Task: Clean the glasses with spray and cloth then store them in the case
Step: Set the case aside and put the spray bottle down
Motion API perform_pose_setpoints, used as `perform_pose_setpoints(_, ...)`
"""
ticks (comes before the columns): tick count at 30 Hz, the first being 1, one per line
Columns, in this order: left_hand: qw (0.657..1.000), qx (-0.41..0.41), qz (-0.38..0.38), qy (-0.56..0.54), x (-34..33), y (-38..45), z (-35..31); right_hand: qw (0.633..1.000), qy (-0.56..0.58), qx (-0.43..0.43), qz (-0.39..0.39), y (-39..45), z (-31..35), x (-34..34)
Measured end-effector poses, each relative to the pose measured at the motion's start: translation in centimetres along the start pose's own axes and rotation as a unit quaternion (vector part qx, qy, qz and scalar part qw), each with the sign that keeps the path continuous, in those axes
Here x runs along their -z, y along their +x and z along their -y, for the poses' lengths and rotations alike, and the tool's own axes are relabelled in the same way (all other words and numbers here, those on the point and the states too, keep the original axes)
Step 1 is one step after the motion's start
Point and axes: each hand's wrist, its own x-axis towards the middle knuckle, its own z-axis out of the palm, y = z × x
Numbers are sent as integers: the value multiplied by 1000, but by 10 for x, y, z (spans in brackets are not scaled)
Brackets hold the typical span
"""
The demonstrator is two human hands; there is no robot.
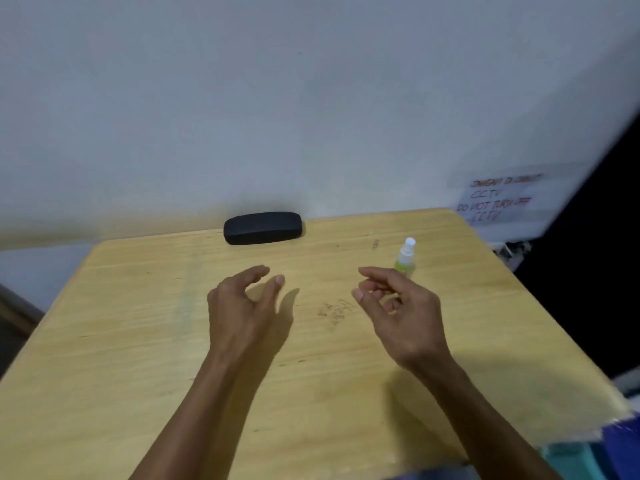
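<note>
bare table [138, 341], case [263, 227] against wall [242, 98]

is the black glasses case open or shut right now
Shut. The case lies flat at the far edge of the table by the wall, its lid down with no gap and nothing of the inside showing.

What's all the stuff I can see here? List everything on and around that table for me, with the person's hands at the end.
glasses case: one, black, closed, at the far edge of the table by the wall.
spray bottle: one, pale green with a white top, upright at the far right of the table, just beyond the right hand.
table: one, light yellow wood, with faint scribbles near the middle.
paper sign: one, white with handwritten red lettering, on the wall at right.
wall: one, white, behind the table.
glasses and cloth: none in view.
left hand: one, empty, fingers loosely curled, above the table.
right hand: one, empty, fingers loosely curled, above the table.
</note>
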Motion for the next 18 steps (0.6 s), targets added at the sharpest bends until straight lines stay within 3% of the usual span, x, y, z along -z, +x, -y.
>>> perform_pose_setpoints(5,998,-41,16,-40,-48,-32,-34,988,-98,-34,-115,-15,-44,69)
perform_pose_setpoints(12,994,-65,60,-64,-129,-35,-73,987,-142,-55,-51,-14,-61,80)
perform_pose_setpoints(18,991,-42,55,-113,-159,-37,-80,979,-185,-13,-84,-17,-84,71)
